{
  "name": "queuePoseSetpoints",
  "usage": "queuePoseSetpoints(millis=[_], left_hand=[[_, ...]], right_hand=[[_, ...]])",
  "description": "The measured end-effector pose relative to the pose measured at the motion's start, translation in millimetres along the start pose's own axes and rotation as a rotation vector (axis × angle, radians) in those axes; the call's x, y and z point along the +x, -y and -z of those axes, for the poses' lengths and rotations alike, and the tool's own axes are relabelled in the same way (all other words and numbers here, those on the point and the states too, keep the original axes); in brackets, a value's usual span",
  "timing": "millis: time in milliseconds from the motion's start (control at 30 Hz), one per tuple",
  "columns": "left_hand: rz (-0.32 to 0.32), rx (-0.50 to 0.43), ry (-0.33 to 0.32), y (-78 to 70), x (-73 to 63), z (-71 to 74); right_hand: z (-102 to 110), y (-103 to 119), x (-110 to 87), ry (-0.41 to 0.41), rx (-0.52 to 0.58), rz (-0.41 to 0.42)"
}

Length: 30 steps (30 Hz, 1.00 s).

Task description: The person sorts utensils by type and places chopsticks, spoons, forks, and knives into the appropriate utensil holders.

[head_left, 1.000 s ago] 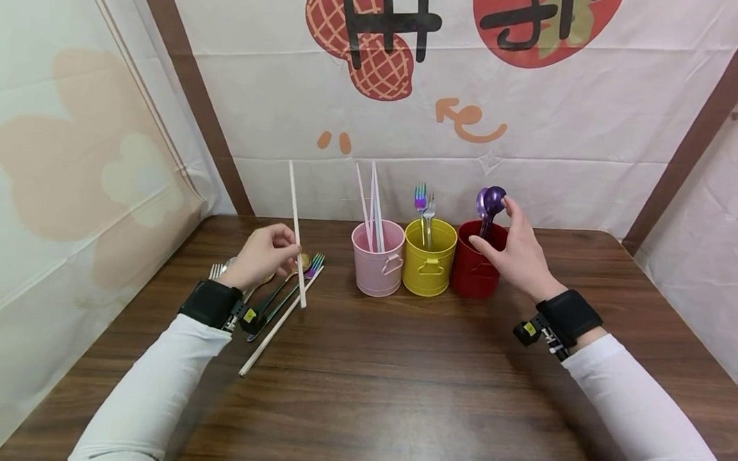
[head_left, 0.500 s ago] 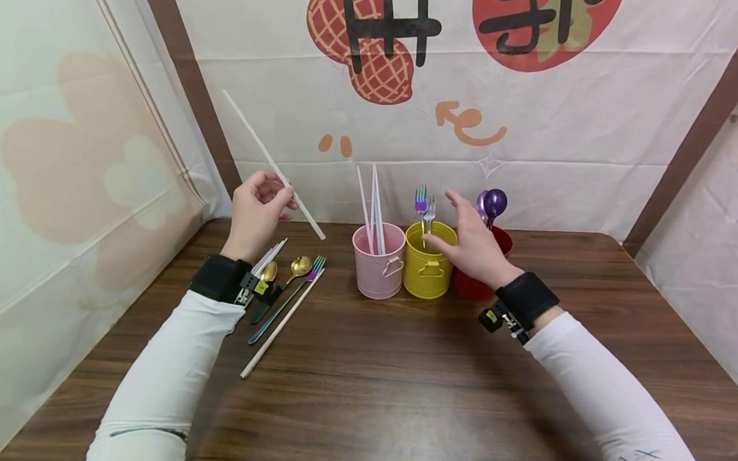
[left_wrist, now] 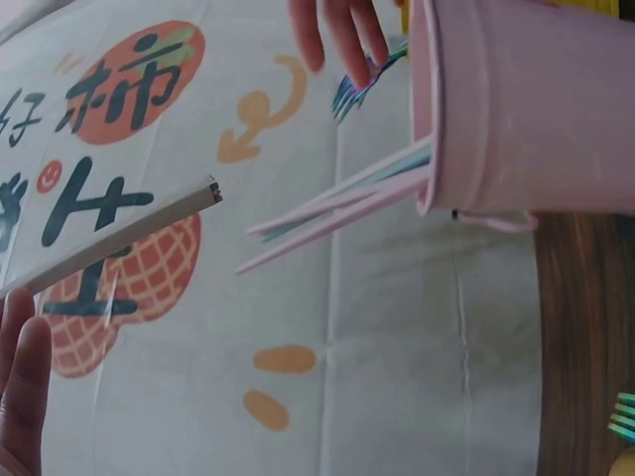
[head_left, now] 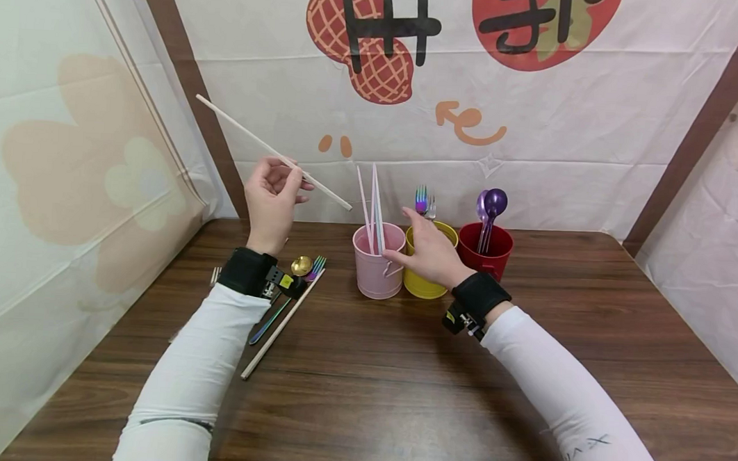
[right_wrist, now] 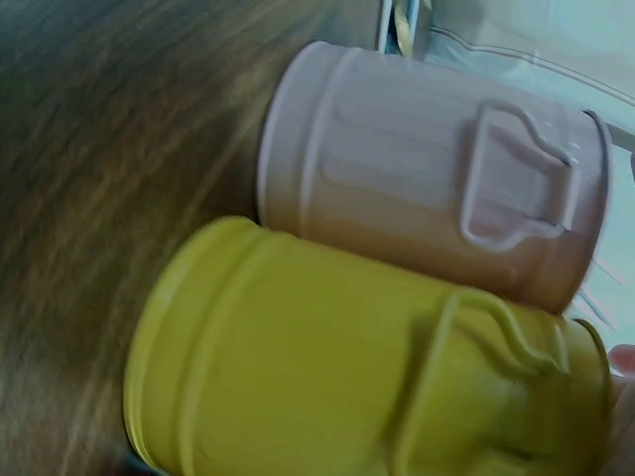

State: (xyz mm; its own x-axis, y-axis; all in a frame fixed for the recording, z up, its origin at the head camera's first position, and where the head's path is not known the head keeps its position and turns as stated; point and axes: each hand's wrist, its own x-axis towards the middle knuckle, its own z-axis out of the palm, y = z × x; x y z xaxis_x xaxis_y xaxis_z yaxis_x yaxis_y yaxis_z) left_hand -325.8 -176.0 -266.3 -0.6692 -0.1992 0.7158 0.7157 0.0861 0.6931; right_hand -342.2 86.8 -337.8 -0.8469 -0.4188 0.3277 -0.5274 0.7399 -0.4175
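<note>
My left hand [head_left: 272, 201] pinches a pale chopstick [head_left: 243, 130] in the air, tilted down to the right. Its lower end points towards the pink bucket [head_left: 375, 278], which holds several pink and white chopsticks [head_left: 363, 201]; the left wrist view shows that end [left_wrist: 203, 196] short of them. Over the front of the yellow bucket [head_left: 425, 289] is my right hand [head_left: 432, 255], fingers spread and holding nothing, thumb tip right at the pink bucket's rim. Forks [head_left: 421, 198] stand in the yellow bucket, partly hidden behind that hand.
Right of the yellow bucket stands a red bucket [head_left: 499, 250] with purple spoons [head_left: 496, 201]. On the table's left lie another chopstick [head_left: 282, 325], a gold spoon [head_left: 301, 265] and a rainbow fork [head_left: 318, 265], partly under the left forearm. A printed cloth [head_left: 550, 128] hangs behind.
The left hand has lifted the chopstick up and to the right, turning it from near upright to slanted. From the red bucket the right hand has moved left to the yellow and pink buckets.
</note>
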Motion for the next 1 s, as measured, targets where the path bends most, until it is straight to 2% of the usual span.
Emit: queuePoseSetpoints(millis=[67, 333, 567, 867, 1000], left_hand=[[0.006, -0.002, 0.022, 3.0, -2.5, -3.0], [0.115, 0.001, 0.118, 15.5, -15.5, -13.0], [0.17, 0.048, 0.22, 3.6, -33.1, -23.9], [0.156, 0.259, 0.339, 7.2, -42.7, -29.6], [0.13, 0.371, 0.412, 35.1, -42.3, -28.3]], right_hand=[[-3.1, 0.8, 0.6, 0.009, -0.02, -0.004], [-6.1, -0.2, -0.4, 0.014, -0.017, -0.025], [-6.8, 0.3, -0.3, 0.015, -0.009, -0.034], [-6.4, 2.1, 0.0, 0.019, -0.013, -0.048], [-7.1, 0.9, 0.1, 0.015, -0.016, -0.05]])
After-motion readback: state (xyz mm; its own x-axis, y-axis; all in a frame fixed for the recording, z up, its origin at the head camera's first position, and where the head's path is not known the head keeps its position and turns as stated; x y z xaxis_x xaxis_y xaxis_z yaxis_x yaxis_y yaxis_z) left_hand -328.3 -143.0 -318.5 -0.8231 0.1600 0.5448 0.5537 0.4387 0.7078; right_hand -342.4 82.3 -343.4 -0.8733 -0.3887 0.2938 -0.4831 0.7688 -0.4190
